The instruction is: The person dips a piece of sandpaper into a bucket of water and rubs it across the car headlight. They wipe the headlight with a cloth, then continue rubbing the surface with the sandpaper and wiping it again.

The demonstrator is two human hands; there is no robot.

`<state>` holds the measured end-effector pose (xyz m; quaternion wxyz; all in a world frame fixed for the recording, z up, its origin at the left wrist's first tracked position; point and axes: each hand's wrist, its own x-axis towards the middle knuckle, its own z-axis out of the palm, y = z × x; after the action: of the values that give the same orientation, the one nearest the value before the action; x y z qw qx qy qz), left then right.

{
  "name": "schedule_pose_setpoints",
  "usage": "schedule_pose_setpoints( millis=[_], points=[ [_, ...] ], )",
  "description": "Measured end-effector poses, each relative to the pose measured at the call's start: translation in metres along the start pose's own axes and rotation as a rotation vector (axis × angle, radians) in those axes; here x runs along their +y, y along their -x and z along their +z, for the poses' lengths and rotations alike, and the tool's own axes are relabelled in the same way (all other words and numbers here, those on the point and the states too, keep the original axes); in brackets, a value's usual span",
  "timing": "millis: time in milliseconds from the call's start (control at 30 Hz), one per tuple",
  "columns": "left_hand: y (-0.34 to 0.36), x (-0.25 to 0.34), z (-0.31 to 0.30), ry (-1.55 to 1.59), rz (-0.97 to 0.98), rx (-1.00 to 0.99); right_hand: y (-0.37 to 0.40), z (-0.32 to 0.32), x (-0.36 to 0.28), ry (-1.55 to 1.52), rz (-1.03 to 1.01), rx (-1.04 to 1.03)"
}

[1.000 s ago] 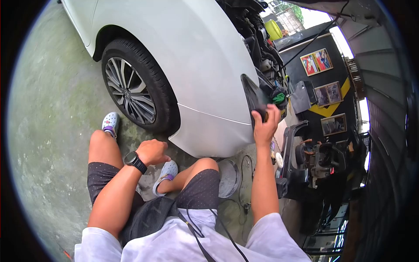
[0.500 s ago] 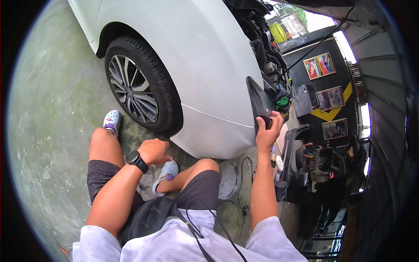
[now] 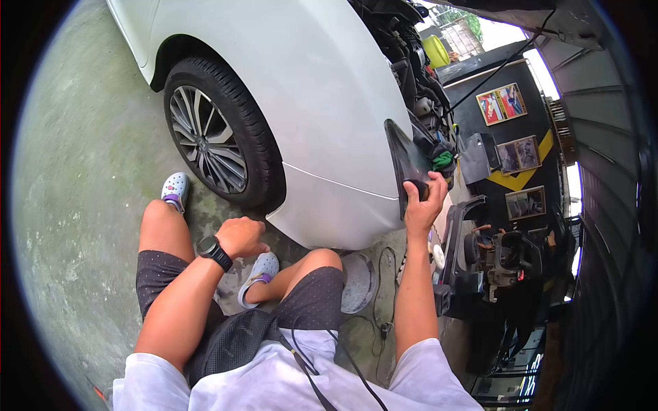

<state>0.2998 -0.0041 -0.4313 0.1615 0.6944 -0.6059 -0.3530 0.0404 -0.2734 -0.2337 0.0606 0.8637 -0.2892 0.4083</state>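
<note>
My right hand (image 3: pixel 425 203) grips a small black rounded pad (image 3: pixel 415 189), fingers and thumb bent around it. The pad is against the dark headlight (image 3: pixel 406 161) at the corner of a white car (image 3: pixel 329 116); its underside is hidden. My left hand (image 3: pixel 240 237), with a black watch (image 3: pixel 214 253) on the wrist, hangs in front of the front wheel (image 3: pixel 212 133), above my shoe. Its fingers are loosely curled in, partly hidden, and no object shows in them. The fender and bumper corner lie between my two hands.
The engine bay (image 3: pixel 411 68) is exposed beyond the fender. A round grey basin (image 3: pixel 359 282) and a cable (image 3: pixel 384 329) are on the concrete floor by my knee. Black car parts (image 3: pixel 504 257) stand at the right, before a dark wall with framed pictures (image 3: pixel 519 154).
My right hand and the pad have shifted very slightly along the headlight. The view has moved a touch. My left hand stays in place.
</note>
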Motion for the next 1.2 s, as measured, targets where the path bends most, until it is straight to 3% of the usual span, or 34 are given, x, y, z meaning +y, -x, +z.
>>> schedule_pose_setpoints(
  millis=[200, 300, 467, 633, 700, 767, 900, 967, 1067, 1100, 1167, 1200],
  points=[
    [-0.002, 0.000, 0.011, -0.016, 0.025, -0.033, -0.054, 0.024, -0.048, -0.045, -0.027, -0.028],
    [-0.004, -0.001, 0.005, 0.017, 0.026, 0.024, -0.028, 0.007, -0.017, 0.121, -0.115, -0.059],
    [0.006, -0.001, -0.007, 0.036, -0.010, 0.002, 0.008, -0.007, 0.017, 0.044, -0.022, -0.070],
    [0.002, -0.003, 0.005, -0.002, 0.023, -0.020, -0.042, 0.007, -0.029, 0.079, -0.141, -0.085],
    [-0.004, 0.006, 0.004, -0.009, 0.054, -0.013, -0.042, 0.005, -0.038, 0.043, -0.091, -0.056],
    [-0.010, 0.014, 0.004, -0.002, 0.074, -0.013, -0.022, -0.002, -0.031, -0.051, 0.015, 0.022],
    [-0.029, 0.027, 0.024, 0.013, 0.210, 0.027, 0.093, -0.012, -0.035, -0.269, 0.524, 0.188],
    [-0.038, 0.041, 0.035, 0.037, 0.298, -0.025, 0.156, -0.016, -0.062, -0.241, 0.789, 0.129],
    [-0.044, 0.073, 0.057, 0.415, 0.433, -0.206, 0.229, -0.008, -0.101, -0.420, 1.093, 0.257],
    [-0.043, 0.083, 0.065, 0.555, 0.462, -0.244, 0.246, -0.013, -0.112, -0.354, 1.121, 0.140],
    [-0.037, 0.103, 0.078, 0.898, 0.314, -0.530, 0.254, -0.021, -0.140, -0.419, 1.044, 0.170],
    [-0.036, 0.107, 0.090, 0.910, 0.304, -0.539, 0.258, -0.023, -0.147, -0.496, 1.092, 0.226]
  ],
)
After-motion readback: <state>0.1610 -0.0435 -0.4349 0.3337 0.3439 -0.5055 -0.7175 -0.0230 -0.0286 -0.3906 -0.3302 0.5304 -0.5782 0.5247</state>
